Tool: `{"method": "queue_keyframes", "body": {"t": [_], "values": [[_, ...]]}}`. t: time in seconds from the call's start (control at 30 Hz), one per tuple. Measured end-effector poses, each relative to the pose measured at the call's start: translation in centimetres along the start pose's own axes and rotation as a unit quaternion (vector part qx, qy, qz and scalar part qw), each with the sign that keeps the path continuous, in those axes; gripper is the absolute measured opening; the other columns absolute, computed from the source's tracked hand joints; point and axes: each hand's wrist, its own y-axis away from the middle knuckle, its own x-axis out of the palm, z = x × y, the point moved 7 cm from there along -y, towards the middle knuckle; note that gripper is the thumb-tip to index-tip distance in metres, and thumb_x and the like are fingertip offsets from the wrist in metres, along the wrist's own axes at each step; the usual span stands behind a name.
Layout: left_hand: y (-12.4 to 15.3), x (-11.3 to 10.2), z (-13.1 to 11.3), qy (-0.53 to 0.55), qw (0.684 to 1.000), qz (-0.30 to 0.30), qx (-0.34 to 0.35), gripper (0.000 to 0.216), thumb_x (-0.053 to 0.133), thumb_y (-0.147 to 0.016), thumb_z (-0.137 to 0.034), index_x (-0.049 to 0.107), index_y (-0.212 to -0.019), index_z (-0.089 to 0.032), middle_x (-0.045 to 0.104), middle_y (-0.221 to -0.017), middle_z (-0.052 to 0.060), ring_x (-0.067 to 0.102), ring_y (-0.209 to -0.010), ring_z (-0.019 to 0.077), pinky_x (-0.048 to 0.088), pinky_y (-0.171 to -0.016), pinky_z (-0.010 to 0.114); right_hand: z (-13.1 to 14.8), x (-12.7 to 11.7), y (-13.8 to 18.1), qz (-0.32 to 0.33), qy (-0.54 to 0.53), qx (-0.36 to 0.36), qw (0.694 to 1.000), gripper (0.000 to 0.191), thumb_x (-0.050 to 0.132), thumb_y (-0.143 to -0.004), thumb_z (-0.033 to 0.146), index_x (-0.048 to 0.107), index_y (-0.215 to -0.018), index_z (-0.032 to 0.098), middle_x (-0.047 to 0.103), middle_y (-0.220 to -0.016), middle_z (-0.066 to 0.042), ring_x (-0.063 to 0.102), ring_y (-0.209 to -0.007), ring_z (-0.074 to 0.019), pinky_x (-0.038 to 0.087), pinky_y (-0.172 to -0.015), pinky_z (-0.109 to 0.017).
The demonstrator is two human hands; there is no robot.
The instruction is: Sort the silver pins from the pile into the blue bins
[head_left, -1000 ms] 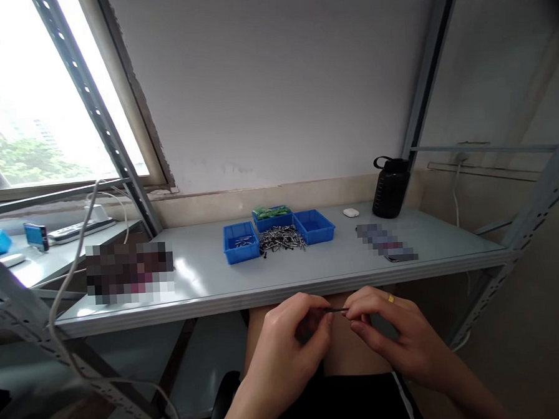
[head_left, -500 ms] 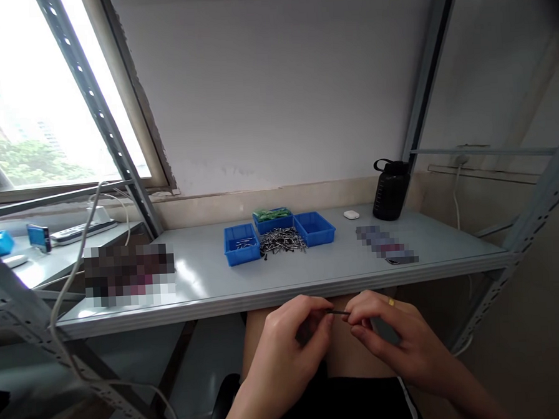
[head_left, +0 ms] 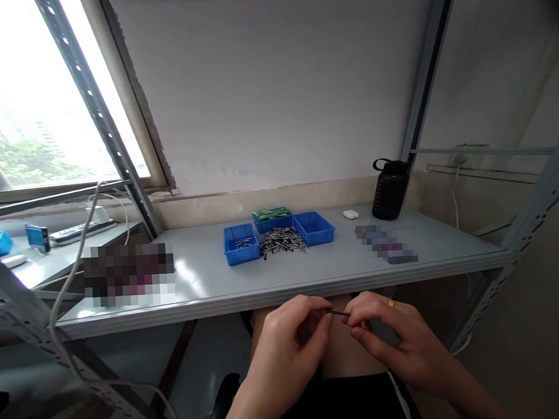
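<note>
Between my two hands, over my lap in front of the table edge, lies a thin dark screw, held nearly level. My left hand pinches its left end with thumb and forefinger. At the other end, the curled fingers of my right hand close on the tip, with the thumb a little below; a ring is on one finger. My fingers hide both ends of the screw. Beyond them on the table is a loose pile of screws, silver and dark.
Around the pile stand a left blue bin with a few screws, a back bin holding green packets, and a right blue bin. A white case and black bottle stand farther right. Metal posts frame the table.
Both hands and the screw stay almost where they were. My legs below have shifted slightly.
</note>
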Motion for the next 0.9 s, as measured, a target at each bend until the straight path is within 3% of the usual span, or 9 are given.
{"method": "queue_keyframes", "body": {"t": [0.7, 0.9], "values": [[-0.01, 0.12, 0.17, 0.003, 1.000, 0.002, 0.000, 0.012, 0.056, -0.088, -0.017, 0.067, -0.092, -0.019, 0.068, -0.078, 0.000, 0.058, -0.067, 0.0117, 0.046, -0.064, 0.021, -0.16, 0.16, 0.15, 0.003, -0.022, 0.008, 1.000, 0.014, 0.052, -0.091, 0.016, 0.051, -0.098, 0.027, 0.063, -0.091, 0.000, 0.061, -0.077, -0.0129, 0.048, -0.066, -0.022], [-0.04, 0.17, 0.16, 0.006, 1.000, 0.005, -0.002, 0.011, 0.057, -0.088, -0.018, 0.067, -0.091, -0.018, 0.066, -0.075, -0.001, 0.057, -0.065, 0.0112, 0.045, -0.062, 0.020, -0.31, -0.23, 0.34, -0.017, -0.017, 0.001, 1.000, 0.017, 0.052, -0.091, 0.014, 0.053, -0.102, 0.027, 0.063, -0.094, 0.000, 0.062, -0.086, -0.0142, 0.049, -0.067, -0.021]]}}
